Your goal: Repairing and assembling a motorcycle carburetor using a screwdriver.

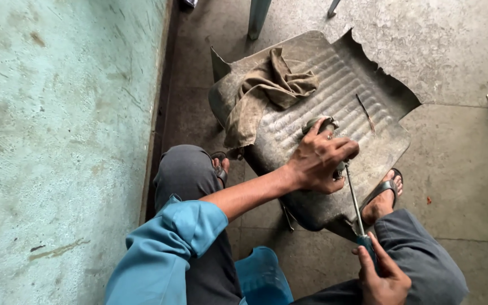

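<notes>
on the floor mat (334, 85) between the person's feet, the left hand (318, 161) clamps a small metal part (321, 125), fingers curled tight round it, thumb over the top. the right hand (380, 277) grips the dark handle of a screwdriver (354, 203), fingers wrapped shut on it; the shaft runs up and left, and its tip meets the part just under the left hand's fingers.

doing it well, as i judge it: keep the shaft straight in line with the fastener, press in while turning so the tip does not jump out, keep the left fingers off the tip's path, and brace the part down on the mat so it does not twist.

the part: small, grey-green, dull and grimy metal, rounded top poking out above the knuckles, mostly hidden by the hand, so its full shape can't be told. it sits on the near-middle of the mat, touching it or just above, hard to say.

the mat is grey, ribbed, dusty, edges torn and curled. a brown rag (264, 93) lies crumpled on its far left part, well apart from the hands. a thin dark strip (365, 113) lies on the ribs just beyond the part. sandals (384, 189) on both feet, blue stool (261, 277) under the person, green wall (57, 141) at left.
</notes>
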